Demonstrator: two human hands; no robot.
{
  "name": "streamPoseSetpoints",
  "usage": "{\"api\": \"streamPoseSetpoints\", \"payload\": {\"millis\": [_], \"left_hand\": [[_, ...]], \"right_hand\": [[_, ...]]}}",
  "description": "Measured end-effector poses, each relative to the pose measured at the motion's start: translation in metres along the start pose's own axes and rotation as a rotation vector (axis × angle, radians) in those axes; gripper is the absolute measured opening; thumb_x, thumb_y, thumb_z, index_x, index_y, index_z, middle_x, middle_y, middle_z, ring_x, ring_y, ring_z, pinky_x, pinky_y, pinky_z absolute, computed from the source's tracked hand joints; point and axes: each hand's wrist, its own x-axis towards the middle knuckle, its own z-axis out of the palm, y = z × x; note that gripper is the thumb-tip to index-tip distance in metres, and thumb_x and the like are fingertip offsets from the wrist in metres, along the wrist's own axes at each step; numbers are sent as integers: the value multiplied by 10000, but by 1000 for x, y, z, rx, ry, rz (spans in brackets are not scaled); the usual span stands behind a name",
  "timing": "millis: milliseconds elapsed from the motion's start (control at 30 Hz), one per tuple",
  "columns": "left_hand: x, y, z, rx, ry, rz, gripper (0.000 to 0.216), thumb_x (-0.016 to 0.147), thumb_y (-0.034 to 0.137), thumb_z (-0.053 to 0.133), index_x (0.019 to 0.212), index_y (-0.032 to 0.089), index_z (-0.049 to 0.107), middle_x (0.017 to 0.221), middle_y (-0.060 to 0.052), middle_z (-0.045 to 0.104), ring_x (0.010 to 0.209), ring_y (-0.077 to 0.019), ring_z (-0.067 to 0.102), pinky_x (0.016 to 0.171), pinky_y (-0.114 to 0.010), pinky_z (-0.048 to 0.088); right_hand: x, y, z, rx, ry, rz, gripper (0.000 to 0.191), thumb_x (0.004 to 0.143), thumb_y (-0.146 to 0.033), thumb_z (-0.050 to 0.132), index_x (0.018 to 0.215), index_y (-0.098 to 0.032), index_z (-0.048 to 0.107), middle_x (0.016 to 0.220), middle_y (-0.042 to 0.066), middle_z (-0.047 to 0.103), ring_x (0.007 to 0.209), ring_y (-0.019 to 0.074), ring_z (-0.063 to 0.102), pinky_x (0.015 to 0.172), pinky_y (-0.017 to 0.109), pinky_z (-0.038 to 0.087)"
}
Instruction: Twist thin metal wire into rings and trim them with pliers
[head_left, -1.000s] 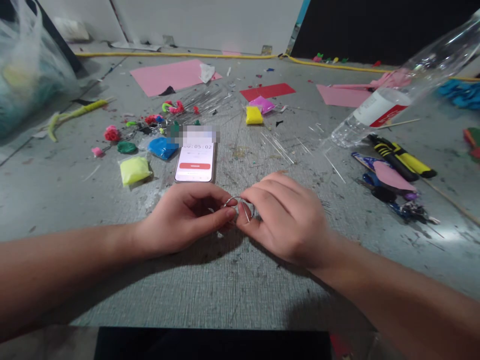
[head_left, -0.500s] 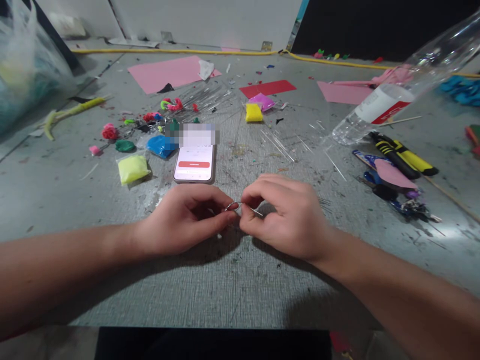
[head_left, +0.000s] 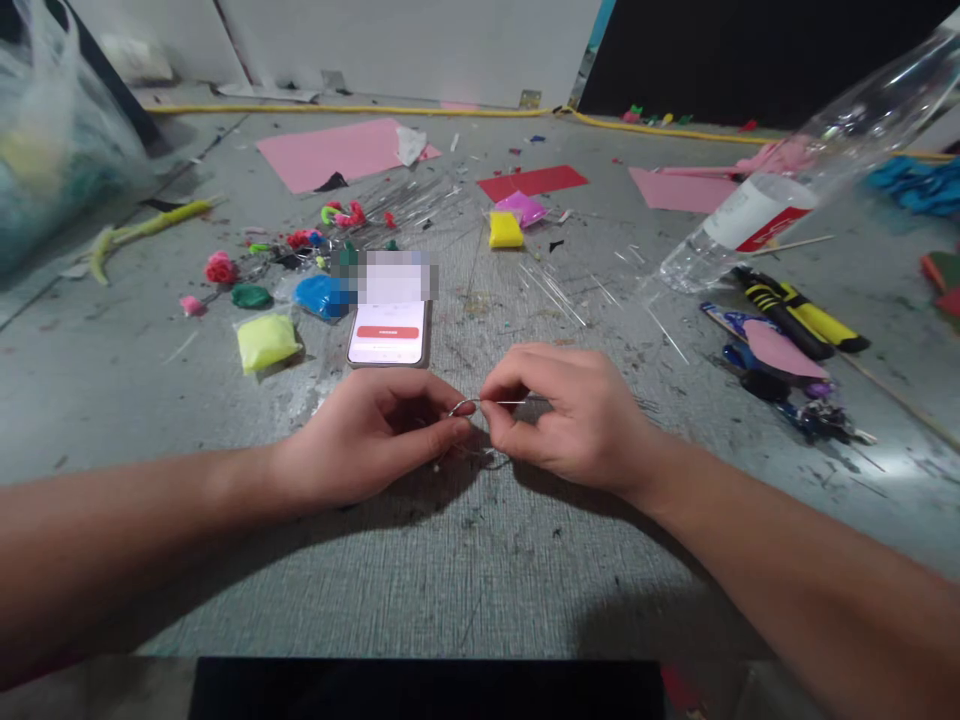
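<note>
A thin silvery wire [head_left: 466, 402] spans the small gap between my two hands, bent into a curve at its left part. My left hand [head_left: 375, 435] pinches the curved, twisted-looking part between thumb and forefinger. Thumb and forefinger of my right hand [head_left: 566, 420] are closed on the wire too, and a straight end sticks out rightward inside that hand's curl. Just beyond my left hand lies a phone [head_left: 388, 345] with a lit screen, its top blurred out. Part of the wire is hidden by my fingers.
Left of the phone lie a blue clay packet [head_left: 321, 297], a pale yellow packet [head_left: 268, 342] and small clay pieces. Loose wires [head_left: 555, 295] lie farther back. On the right are a tilted plastic bottle [head_left: 757, 220] and yellow-black pliers [head_left: 795, 315]. Pink paper [head_left: 330, 155] lies behind.
The wire's free end in my right hand has swung from slanting downward to nearly level. My right fingers have shifted slightly; the left hand stays almost in place.
</note>
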Motion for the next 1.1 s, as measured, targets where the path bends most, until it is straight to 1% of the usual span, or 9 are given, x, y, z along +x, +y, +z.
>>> {"api": "streamPoseSetpoints", "payload": {"millis": [100,233,333,433,567,733,833,1000,1100], "left_hand": [[0,0,0,-23,-7,-12,55,871,209,689,862,156,700,682,-13,731,580,-123,679,511,-201,543],[-1,0,0,-34,-4,23,49,871,202,683,878,154,693,704,-19,731,610,-123,678,540,-210,552],[-1,-2,0,-31,-14,40,52,877,202,676,881,151,684,719,-21,727,619,-119,670,545,-211,550],[-1,-4,0,-37,-30,42,58,890,206,665,880,150,672,708,-19,720,608,-115,663,530,-205,538],[0,-6,0,-54,-14,58,58,895,208,664,904,151,658,729,-24,730,627,-123,682,544,-210,547],[0,-6,1,-38,-8,56,68,893,221,668,899,153,672,730,-28,733,641,-135,692,553,-220,555],[0,-6,1,-56,-7,40,63,893,220,672,894,157,673,734,-30,741,650,-139,705,565,-222,564],[-1,-6,1,-81,-21,32,77,904,225,668,900,149,685,788,-51,760,676,-144,717,581,-228,581],[-1,-5,0,-62,-36,47,71,905,216,672,900,147,685,771,-41,751,657,-132,704,566,-212,571]], "right_hand": [[-1,-3,3,10,24,36,72,859,-133,642,797,-170,643,722,0,669,658,112,599,633,245,485],[-2,-7,3,99,18,169,50,823,-133,693,791,-165,671,700,-18,690,604,92,613,568,213,473],[-1,-8,2,188,-4,247,49,832,-143,699,788,-162,687,681,-23,703,583,86,621,541,204,465],[1,-8,1,243,-18,278,66,847,-142,699,783,-157,706,678,-18,714,595,89,636,558,206,477],[3,-8,0,279,-11,317,76,875,-154,701,805,-152,730,708,-6,736,622,92,652,565,206,478],[1,-6,0,343,-30,355,81,885,-185,715,816,-148,733,698,-5,729,622,94,648,577,213,487],[0,-6,2,477,-37,446,74,886,-209,723,838,-153,732,721,3,737,640,102,662,585,222,502],[0,-4,5,843,-55,707,167,818,-298,805,819,-162,710,688,7,725,610,124,681,563,244,535],[2,-4,4,956,-100,797,181,803,-301,814,785,-161,701,656,4,718,574,121,667,541,244,529]]}}
